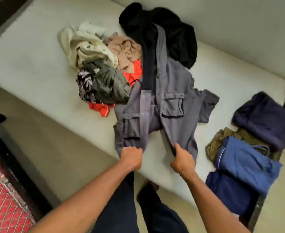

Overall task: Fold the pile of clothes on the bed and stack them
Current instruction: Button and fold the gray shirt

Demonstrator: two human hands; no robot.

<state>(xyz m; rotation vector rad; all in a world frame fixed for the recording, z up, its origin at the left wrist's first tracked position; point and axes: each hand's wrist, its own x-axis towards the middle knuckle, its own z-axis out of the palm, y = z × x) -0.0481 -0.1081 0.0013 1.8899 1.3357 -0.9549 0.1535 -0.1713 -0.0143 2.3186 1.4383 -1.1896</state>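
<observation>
A grey button-up shirt (165, 105) with two chest pockets lies open across the pale bed (34, 61), its far end draped over a black garment (170, 32). My left hand (131, 157) grips the shirt's left front edge near the hem. My right hand (183, 158) grips the right front edge. Behind the shirt sits a loose pile: a cream cloth (86, 42), a tan piece (125, 49), an olive garment (109, 83), a black-and-white patterned piece (85, 84) and a red-orange one (133, 73).
Folded clothes lie at the bed's right end: a dark navy piece (264, 118), a blue one (246, 163), another navy one (229, 192) and an olive one (217, 142). The bed's near edge runs diagonally past my legs. A red patterned fabric (5, 199) is at the lower left.
</observation>
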